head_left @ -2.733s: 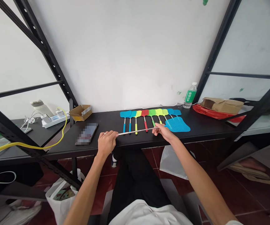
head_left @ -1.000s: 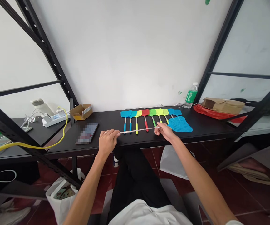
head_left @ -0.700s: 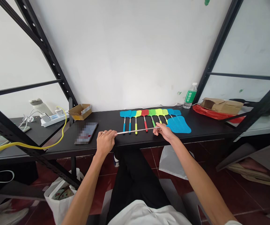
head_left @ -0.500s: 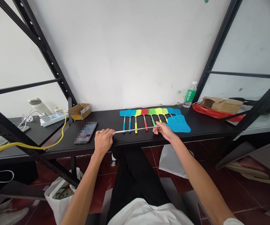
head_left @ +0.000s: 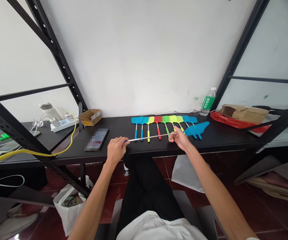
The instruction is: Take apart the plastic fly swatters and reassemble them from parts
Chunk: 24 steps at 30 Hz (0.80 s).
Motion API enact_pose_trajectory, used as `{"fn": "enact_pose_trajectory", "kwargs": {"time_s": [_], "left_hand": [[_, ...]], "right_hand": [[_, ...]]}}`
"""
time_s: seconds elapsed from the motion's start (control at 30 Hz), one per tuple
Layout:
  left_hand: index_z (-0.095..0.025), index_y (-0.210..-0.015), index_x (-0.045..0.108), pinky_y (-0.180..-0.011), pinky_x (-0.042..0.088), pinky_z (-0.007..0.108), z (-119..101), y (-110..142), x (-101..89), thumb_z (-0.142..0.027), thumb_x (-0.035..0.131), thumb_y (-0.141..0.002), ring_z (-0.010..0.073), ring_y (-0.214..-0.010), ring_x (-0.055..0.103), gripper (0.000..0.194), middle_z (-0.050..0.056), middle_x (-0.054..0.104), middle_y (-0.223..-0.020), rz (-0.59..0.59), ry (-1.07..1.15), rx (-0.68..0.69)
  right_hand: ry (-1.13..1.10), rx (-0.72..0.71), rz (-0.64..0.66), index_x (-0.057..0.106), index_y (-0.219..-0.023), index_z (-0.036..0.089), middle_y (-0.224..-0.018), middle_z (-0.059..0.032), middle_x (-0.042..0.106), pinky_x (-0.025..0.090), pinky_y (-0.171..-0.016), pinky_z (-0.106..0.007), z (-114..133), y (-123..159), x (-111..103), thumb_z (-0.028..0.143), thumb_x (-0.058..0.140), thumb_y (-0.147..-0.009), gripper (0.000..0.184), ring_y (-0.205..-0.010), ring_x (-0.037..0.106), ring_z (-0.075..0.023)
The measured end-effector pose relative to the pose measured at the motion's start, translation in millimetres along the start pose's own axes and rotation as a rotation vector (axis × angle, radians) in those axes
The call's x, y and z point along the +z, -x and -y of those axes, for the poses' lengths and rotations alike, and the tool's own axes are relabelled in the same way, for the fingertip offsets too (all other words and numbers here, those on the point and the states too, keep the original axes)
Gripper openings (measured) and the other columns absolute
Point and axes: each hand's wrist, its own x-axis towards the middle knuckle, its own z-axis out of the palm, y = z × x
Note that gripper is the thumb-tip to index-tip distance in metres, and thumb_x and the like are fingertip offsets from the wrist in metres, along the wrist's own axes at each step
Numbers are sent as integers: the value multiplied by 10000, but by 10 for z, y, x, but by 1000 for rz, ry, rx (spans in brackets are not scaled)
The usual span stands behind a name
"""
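I hold one fly swatter stretched out sideways above the front of the black table (head_left: 223, 136). My left hand (head_left: 117, 150) is closed on its handle end. My right hand (head_left: 180, 138) pinches the thin metal rod (head_left: 151, 137) near the blue mesh head (head_left: 197, 128), which is turned nearly edge-on and lifted. Behind the rod a row of several swatters (head_left: 162, 121) lies side by side with blue, yellow, red and green heads toward the wall.
A phone (head_left: 97, 139) lies left of my left hand. A small cardboard box (head_left: 90, 117) and a power strip (head_left: 63, 122) sit farther left. A water bottle (head_left: 207, 102), a brown paper bag (head_left: 243, 113) and red sheets sit at the right. Black rack struts frame both sides.
The blue head has turned from lying flat to nearly edge-on and risen a little. Both hands keep their hold on the rod; the view has shifted slightly.
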Motion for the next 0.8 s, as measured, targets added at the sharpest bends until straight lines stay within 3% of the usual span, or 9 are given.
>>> {"fn": "enact_pose_trajectory", "kwargs": {"time_s": [0.23, 0.47, 0.8], "left_hand": [[-241, -979, 631, -782, 383, 343, -47, 17, 19, -328, 505, -980, 229, -811, 634, 153, 44, 724, -891, -12, 35, -7], [-242, -1012, 670, -904, 355, 379, -52, 29, 22, -335, 463, -1000, 234, -876, 625, 227, 55, 734, -928, -51, 28, -7], [-271, -1033, 689, -963, 311, 449, -159, 54, 55, -257, 437, -988, 269, -935, 571, 256, 62, 730, -990, -165, -55, -92]], "right_hand": [[6, 13, -28, 682, -530, 189, -542, -78, 632, 459, -584, -319, 39, 18, 42, 703, 530, -862, 631, -507, 555, -165], [50, -11, -41, 652, -516, 203, -509, -63, 617, 450, -555, -321, 11, 8, 30, 565, 632, -827, 477, -481, 524, -161], [52, -19, -10, 690, -577, 192, -554, -68, 652, 460, -586, -322, -28, 12, -2, 496, 638, -855, 415, -502, 544, -158]]}}
